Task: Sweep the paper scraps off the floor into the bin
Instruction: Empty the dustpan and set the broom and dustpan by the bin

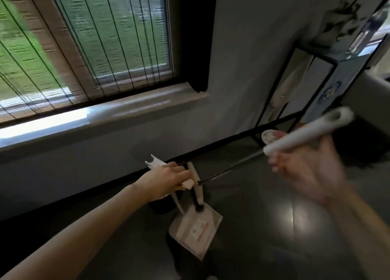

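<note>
Motion blur over right hand (pixel 306 170) and fingers (pixel 276 167) at broom handle (pixel 306 132); dustpan handle (pixel 177 202) partly under left hand (pixel 166 178).

window (pixel 95 47) at left, dustpan (pixel 196 233) on floor (pixel 274 237) below it, broom (pixel 197 186) standing at dustpan's far edge, shelf unit (pixel 329 72) right
</note>
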Demonstrator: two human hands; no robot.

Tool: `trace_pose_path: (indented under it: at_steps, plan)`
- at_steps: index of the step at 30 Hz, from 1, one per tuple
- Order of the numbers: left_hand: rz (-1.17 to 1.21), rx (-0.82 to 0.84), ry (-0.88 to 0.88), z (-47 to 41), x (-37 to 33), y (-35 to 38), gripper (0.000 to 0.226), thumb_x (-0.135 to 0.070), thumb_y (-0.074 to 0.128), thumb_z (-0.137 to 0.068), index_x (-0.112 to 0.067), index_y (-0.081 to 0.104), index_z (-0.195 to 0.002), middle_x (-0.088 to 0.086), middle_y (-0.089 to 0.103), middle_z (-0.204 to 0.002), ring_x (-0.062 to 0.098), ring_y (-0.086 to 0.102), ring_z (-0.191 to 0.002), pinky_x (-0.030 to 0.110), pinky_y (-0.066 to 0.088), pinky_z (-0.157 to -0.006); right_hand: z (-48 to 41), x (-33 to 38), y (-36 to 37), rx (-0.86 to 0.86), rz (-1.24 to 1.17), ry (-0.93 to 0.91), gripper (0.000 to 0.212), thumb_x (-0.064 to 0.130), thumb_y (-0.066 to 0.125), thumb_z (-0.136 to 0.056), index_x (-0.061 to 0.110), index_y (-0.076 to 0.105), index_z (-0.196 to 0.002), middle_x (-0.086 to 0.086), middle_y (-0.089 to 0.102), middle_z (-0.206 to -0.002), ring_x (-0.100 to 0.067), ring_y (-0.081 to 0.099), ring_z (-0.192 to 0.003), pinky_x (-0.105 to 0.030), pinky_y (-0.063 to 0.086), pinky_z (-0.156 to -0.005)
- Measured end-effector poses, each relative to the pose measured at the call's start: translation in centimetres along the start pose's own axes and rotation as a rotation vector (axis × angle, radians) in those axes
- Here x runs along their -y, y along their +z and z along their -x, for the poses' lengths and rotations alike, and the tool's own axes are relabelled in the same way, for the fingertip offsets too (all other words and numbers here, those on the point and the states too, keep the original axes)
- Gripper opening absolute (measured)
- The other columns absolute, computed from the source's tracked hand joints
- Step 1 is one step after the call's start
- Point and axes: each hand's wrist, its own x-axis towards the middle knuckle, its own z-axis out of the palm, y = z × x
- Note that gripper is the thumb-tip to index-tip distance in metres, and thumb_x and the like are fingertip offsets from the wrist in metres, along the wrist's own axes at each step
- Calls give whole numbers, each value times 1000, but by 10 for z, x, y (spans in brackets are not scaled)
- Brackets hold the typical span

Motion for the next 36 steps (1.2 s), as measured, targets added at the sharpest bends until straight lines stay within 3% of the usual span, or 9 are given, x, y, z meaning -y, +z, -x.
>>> trace_pose_path:
  at_steps: [4, 7, 10, 12, 16, 21, 28, 33, 36]
  plan:
    - [-32, -57, -31, -50, 14, -13, 36, -36, 41, -97, -25, 46, -131, -1, 50, -130, 19, 45, -119, 34, 42, -96, -70, 40, 12, -336, 995, -366, 44, 47, 62, -78, 12, 56, -105, 1, 59, -57, -9, 56, -46, -16, 43, -45]
    - [-98, -95, -39, -79, 31, -28, 36, -31, 49, -95, -25, 48, -130, 1, 51, -130, 21, 47, -118, 39, 49, -88, -124, 49, 7, -318, 1546, -448, 17, 41, 62, -87, 27, 53, -84, 10, 45, -74, -2, 48, -63, -7, 35, -54]
    - [-181, -151, 6, -100, 57, -41, 43, -24, 77, -75, -23, 59, -115, 3, 63, -112, 22, 63, -99, 33, 56, -61, -163, 46, -2, -319, 1400, -524, 24, 29, 62, -90, 25, 51, -112, 10, 50, -84, -2, 56, -75, -8, 42, -59]
    - [-187, -145, -5, -111, 76, -41, 48, -21, 82, -69, -22, 61, -112, 3, 65, -108, 23, 65, -95, 29, 53, -52, -183, 42, -7, -241, 1383, -626, 65, 17, 60, -92, 35, 25, -145, 9, 57, -96, 10, 57, -75, -1, 43, -62]
    - [-213, -177, -18, -127, 113, -29, 62, -18, 90, -56, -23, 62, -111, 1, 65, -112, 21, 65, -101, 26, 53, -51, -227, 43, -32, -93, 1698, -777, 77, 11, 60, -91, 31, 11, -147, -18, 65, -102, 14, 55, -76, -8, 45, -75]
    - [-197, -147, -36, -146, 156, -13, 80, -23, 92, -48, -26, 52, -117, -2, 63, -120, 19, 63, -109, 21, 54, -49, -275, 57, -39, -147, 1724, -596, 79, 14, 57, -94, 43, 0, -141, -16, 63, -116, 1, 52, -83, -9, 39, -76]
    - [-90, -86, -75, -181, 201, 1, 64, -1, 58, -87, -14, 33, -145, 8, 30, -152, 33, 24, -141, 50, 51, -88, -343, 73, -36, -111, 1739, -565, 79, 9, 58, -92, 42, 3, -139, -21, 63, -95, -12, 53, -68, 4, 37, -61]
    - [-100, 14, -146, -213, 233, 5, 63, -2, 42, -95, -18, 15, -150, 2, 10, -158, 26, 4, -145, 46, 36, -104, -402, 73, -41, -17, 1721, -498, 82, 10, 54, -94, 50, -7, -134, -1, 53, -94, -3, 50, -68, -18, 41, -73]
    - [-72, 39, -167, -235, 240, 3, 64, -2, 40, -96, -19, 10, -150, -1, 3, -159, 23, -2, -145, 45, 33, -107, -429, 73, -48, 54, 1719, -490, 83, 9, 52, -95, 51, -8, -133, 5, 54, -94, 4, 49, -70, -14, 38, -75]
